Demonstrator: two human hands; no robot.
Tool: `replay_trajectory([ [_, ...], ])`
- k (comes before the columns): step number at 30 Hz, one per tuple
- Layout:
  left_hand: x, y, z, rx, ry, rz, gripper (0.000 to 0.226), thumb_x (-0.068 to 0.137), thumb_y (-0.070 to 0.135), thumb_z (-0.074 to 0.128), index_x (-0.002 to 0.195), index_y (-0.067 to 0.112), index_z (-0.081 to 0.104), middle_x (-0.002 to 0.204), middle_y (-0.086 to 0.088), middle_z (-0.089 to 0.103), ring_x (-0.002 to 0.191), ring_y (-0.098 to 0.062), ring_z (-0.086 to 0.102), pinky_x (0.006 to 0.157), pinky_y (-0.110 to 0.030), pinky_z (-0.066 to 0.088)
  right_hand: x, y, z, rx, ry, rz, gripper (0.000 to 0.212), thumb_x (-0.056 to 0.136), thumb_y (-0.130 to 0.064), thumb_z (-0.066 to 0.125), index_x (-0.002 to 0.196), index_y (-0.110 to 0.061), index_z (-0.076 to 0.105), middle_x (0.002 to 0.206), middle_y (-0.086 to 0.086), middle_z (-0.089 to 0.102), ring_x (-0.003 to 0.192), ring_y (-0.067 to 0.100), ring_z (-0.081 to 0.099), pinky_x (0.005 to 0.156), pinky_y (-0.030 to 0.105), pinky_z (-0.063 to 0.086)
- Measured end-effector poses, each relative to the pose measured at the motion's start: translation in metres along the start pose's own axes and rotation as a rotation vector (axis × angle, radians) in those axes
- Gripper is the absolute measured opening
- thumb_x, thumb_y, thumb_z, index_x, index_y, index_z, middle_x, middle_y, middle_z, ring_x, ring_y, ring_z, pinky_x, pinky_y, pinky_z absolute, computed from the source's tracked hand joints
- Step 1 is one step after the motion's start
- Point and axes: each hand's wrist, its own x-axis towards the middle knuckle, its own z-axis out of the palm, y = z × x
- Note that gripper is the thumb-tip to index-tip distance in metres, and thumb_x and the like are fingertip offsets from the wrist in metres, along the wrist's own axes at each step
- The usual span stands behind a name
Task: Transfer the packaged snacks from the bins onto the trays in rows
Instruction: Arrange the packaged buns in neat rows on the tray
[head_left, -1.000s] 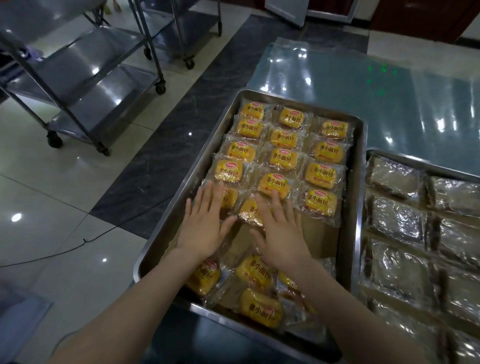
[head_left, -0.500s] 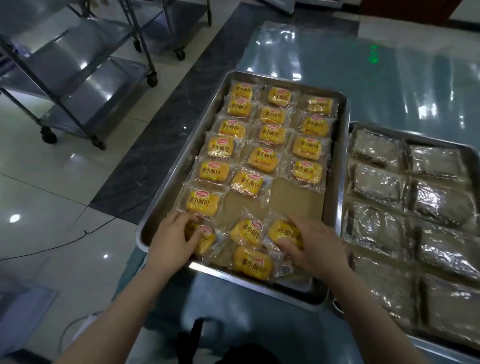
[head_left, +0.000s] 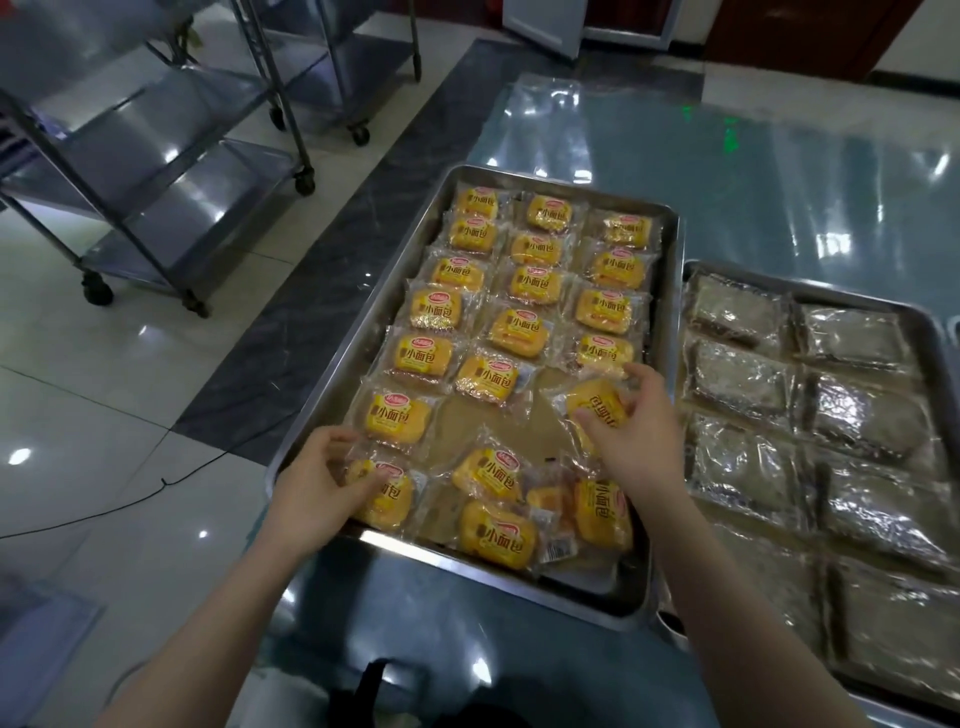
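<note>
1. Glossy white floor tiles (head_left: 156, 415) crossed by a dark marbled band fill the left of the head view, with wheeled steel trolleys (head_left: 171, 197) standing on them and a thin cable (head_left: 130, 499) trailing across; the blue table (head_left: 727, 171) lies under wrinkled clear film that throws back glare
2. On the table sits a shallow steel tray (head_left: 366, 317) with a rolled rim and a tan paper liner (head_left: 478, 421). Yellow snack rows (head_left: 535, 283) cover its far part, three across, flat and print up. At the near end a loose pile (head_left: 498, 535) of the same packs overlaps and tilts
3. The right hand (head_left: 639, 431) has fingers and thumb curled round one held pack (head_left: 597, 405), at the open end of the right-hand row, with its print turned upside down
4. The left hand (head_left: 322, 478) grips a corner pack (head_left: 387, 493) at the near left of the tray, thumb on top and fingers over its far edge
5. Each pack looks light: a small soft rounded bun inside slick, crinkly clear film with flat sealed margins. I judge the film slippery and the bun easy to squash, so a gentle pinch across the short sides of the bun should hold better than the loose seal ends, which would let it swing
6. Just beside, on the right, a second tray (head_left: 810, 293) holds larger flat packs (head_left: 743, 384), dark inside shiny clear wrap, laid in rows
</note>
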Motion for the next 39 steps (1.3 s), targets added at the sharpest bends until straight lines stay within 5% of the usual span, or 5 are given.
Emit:
replay_trajectory([
  [10,0.014,0.027,0.002,-0.222,0.12,0.088,0.032,0.079,0.018,0.073,0.098,0.03,0.05,0.08,0.011,0.064,0.077,-0.011,0.061,0.07,-0.031,0.047,0.001,-0.002,0.012,0.353,-0.06,0.244,0.018,0.089,-0.032,0.064,0.097,-0.036,0.048,0.11,0.0,0.063,0.068,0.011,0.068,0.056,0.039,0.059],
  [16,0.035,0.042,0.005,-0.34,0.076,0.045,0.026,0.084,0.012,0.066,0.098,0.026,0.049,0.088,0.002,0.064,0.079,-0.013,0.067,0.059,-0.02,0.051,-0.004,-0.001,0.012,0.43,-0.022,0.267,0.027,0.095,-0.014,0.053,0.086,-0.039,0.056,0.091,-0.002,0.065,0.066,0.021,0.064,0.058,0.048,0.056],
  [23,0.037,0.036,-0.007,-0.301,0.026,-0.072,0.018,0.087,0.013,0.062,0.103,0.02,0.054,0.094,-0.002,0.065,0.073,-0.01,0.066,0.052,-0.021,0.047,-0.025,0.012,0.012,0.025,-0.059,0.104,0.038,0.098,-0.007,0.039,0.13,-0.02,0.054,0.124,0.002,0.05,0.094,0.007,0.048,0.072,0.01,0.037],
  [33,0.04,0.014,-0.018,-0.068,-0.201,-0.103,0.025,0.091,0.008,0.055,0.101,0.03,0.058,0.094,0.001,0.069,0.082,-0.017,0.068,0.068,-0.032,0.053,-0.004,0.005,0.004,-0.766,-0.299,-0.537,0.052,0.086,-0.023,0.064,0.134,-0.037,0.05,0.154,0.002,0.028,0.142,0.027,0.021,0.113,0.047,0.023],
  [39,0.027,0.011,-0.009,0.488,0.068,0.133,0.042,0.084,0.021,0.065,0.123,0.03,0.054,0.124,0.003,0.052,0.11,-0.019,0.05,0.088,-0.035,0.045,-0.003,0.016,0.01,-0.567,-0.112,-0.381,0.033,0.093,-0.042,0.053,0.119,-0.023,0.062,0.111,-0.002,0.063,0.101,0.018,0.053,0.085,0.033,0.046],
])
